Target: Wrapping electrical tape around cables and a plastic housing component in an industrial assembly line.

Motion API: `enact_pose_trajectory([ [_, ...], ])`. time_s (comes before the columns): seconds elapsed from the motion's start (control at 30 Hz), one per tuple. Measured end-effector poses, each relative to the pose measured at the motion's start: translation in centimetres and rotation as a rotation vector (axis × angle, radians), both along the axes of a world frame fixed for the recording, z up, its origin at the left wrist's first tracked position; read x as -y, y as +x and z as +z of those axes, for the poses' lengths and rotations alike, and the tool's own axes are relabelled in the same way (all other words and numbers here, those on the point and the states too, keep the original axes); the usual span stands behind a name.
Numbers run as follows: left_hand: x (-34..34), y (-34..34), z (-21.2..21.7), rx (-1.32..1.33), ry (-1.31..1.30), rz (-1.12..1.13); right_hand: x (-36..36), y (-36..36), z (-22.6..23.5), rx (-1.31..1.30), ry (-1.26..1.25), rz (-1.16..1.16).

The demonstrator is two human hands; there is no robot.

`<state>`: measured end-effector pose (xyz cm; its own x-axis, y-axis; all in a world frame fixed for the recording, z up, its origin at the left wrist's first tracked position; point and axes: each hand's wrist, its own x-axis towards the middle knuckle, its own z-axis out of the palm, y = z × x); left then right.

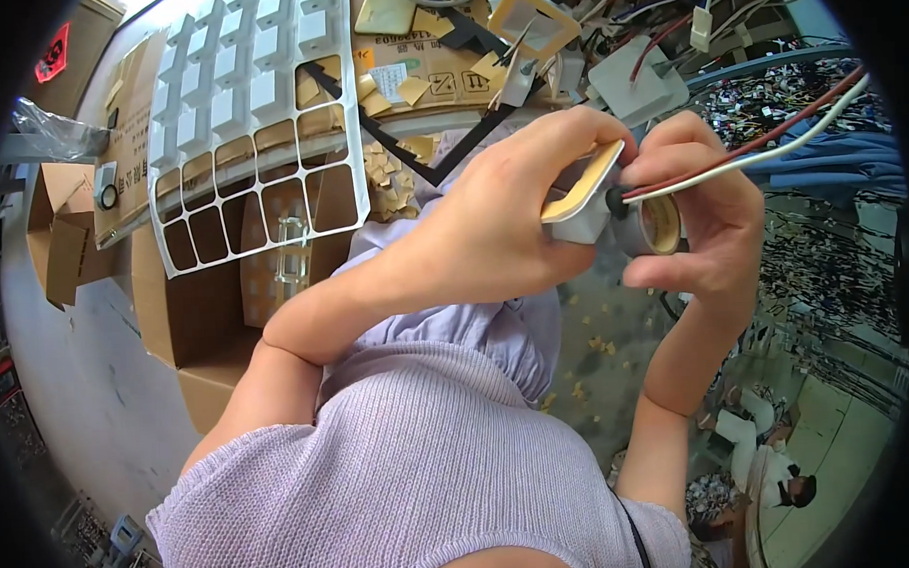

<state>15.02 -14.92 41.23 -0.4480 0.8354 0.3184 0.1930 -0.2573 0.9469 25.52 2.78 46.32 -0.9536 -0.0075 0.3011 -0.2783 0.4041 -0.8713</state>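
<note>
My left hand (502, 222) grips a small grey block part with a tan square frame pad (578, 192) on its face. My right hand (702, 210) holds a roll of grey tape (653, 227) pressed against that part, where a red wire and a white wire (770, 148) enter it. The wires run off to the upper right. Both hands meet in the middle of the view, above my lap.
A white die-cut sheet of square foam pads (254, 121) lies over cardboard boxes (185, 313) at the left. The bench behind holds tan frames (533, 19), grey parts (636, 82) and tangled wire bundles (769, 103). Paper scraps litter the floor (587, 349). Another person (771, 463) sits at lower right.
</note>
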Motion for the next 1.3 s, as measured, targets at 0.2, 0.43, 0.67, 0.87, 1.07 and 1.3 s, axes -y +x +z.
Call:
enact_pose_trajectory([
  [0.2,-0.4,0.0,-0.1,-0.099,0.028,0.072,-0.3,-0.4,1.3,-0.020,0.160,0.126],
  [0.43,-1.6,-0.9,-2.2,-0.329,0.081,0.433,5.2,0.8,1.3,0.158,0.076,-0.317],
  [0.67,-1.1,-1.3,-0.6,0.644,-0.006,-0.402,3.3,1.6,2.5,0.215,-0.131,-0.330],
  [0.87,-1.9,-0.3,-2.3,1.339,-0.081,-1.437,-0.2,-2.2,-2.1,0.093,-0.327,0.260],
  [1.07,-1.3,1.1,-2.8,1.381,0.017,-1.612,-0.5,-5.9,-4.7,-0.061,-0.474,0.759],
  [1.3,-1.2,0.0,-2.7,1.302,-0.004,-1.496,-1.2,-4.6,-1.4,-0.063,-0.005,0.564],
])
